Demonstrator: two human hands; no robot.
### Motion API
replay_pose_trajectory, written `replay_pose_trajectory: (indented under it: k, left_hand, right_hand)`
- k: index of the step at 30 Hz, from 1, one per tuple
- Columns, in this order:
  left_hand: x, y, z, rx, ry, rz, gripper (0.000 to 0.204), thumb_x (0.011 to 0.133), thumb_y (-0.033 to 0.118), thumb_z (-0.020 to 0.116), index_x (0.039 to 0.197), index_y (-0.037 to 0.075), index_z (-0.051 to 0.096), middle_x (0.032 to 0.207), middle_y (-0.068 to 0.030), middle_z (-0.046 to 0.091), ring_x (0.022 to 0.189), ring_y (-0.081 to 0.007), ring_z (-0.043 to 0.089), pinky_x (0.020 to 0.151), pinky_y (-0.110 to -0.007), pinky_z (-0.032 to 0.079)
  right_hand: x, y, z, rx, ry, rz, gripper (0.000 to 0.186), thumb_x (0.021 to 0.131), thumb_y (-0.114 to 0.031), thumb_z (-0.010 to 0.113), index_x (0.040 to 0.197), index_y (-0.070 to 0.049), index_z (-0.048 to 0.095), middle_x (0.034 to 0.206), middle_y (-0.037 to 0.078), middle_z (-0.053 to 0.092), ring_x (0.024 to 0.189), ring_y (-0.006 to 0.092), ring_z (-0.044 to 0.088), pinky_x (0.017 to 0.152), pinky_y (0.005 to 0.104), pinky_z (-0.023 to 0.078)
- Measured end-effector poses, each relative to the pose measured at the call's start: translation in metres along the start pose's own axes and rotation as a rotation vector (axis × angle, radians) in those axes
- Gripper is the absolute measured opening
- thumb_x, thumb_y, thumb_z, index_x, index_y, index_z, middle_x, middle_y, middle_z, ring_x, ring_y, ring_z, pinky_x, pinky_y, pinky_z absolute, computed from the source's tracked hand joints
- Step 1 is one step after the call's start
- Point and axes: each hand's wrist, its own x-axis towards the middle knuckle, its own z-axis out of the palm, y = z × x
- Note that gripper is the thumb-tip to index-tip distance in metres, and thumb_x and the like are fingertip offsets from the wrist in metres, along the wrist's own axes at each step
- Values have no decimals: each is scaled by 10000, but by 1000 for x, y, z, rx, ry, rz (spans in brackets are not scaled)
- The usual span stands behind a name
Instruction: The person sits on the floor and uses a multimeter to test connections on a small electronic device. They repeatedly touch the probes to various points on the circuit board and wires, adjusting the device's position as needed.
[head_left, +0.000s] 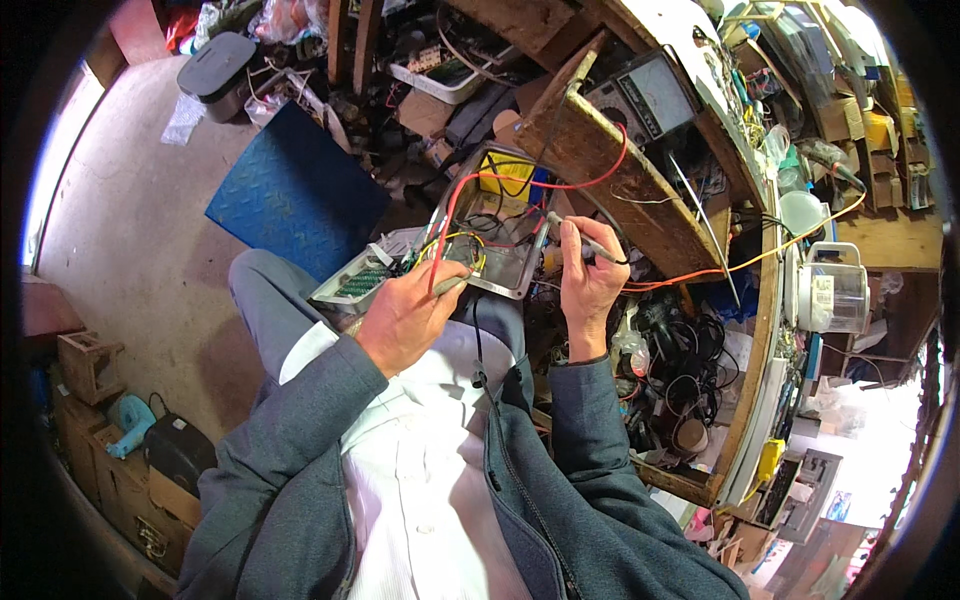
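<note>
My left hand (402, 318) is closed around a test probe (450, 285), from which a red lead (447, 212) arcs up and over to the right. Between the fingers of my right hand (590, 292) is a second, greyish test probe (588, 240), its tip pointing left at the edge of an opened metal case (527, 272). The case sits on my lap with wires and a yellow block (506, 176) inside. A green circuit board (362, 283) lies in the part at its left. Whether either tip touches a contact is too small to tell.
An analog multimeter (645, 98) rests in the wooden bench at the upper right. A blue textured mat (295, 190) lies beyond my left knee. Tangled black cables (690, 350) fill the space right of me. A clear jug (840, 288) stands on the bench.
</note>
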Motion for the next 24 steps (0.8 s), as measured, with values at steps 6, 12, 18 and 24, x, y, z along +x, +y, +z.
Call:
replay_pose_trajectory:
  k: [6,12,18,24]
  left_hand:
    - [0,1,1,-39,9,-24,202,997,24,682,1192,-27,698,1102,-189,756,988,-322,753,889,-379,584]
    - [3,-3,1,-51,29,-28,181,1010,38,679,1177,-25,703,1078,-172,758,967,-304,749,880,-367,577]
    - [3,0,-1,-52,26,-9,176,1012,43,679,1175,-14,708,1061,-163,757,922,-294,739,842,-369,573]
    - [5,-1,0,-108,12,-40,181,1022,56,676,1182,-22,708,1032,-167,759,881,-266,736,812,-359,570]
  right_hand:
    - [2,10,7,143,15,-3,118,1019,-89,758,1024,29,757,909,56,731,773,108,671,679,255,521]
    - [9,-6,9,364,30,98,201,1098,-202,685,1029,-13,694,862,14,724,694,44,586,619,205,456]
    - [13,-19,6,487,-112,230,186,1115,-188,640,1029,-24,663,836,29,723,685,48,593,625,208,480]
    - [20,-27,6,537,-365,156,85,1017,-63,673,1066,-10,718,828,28,670,713,106,617,656,272,494]
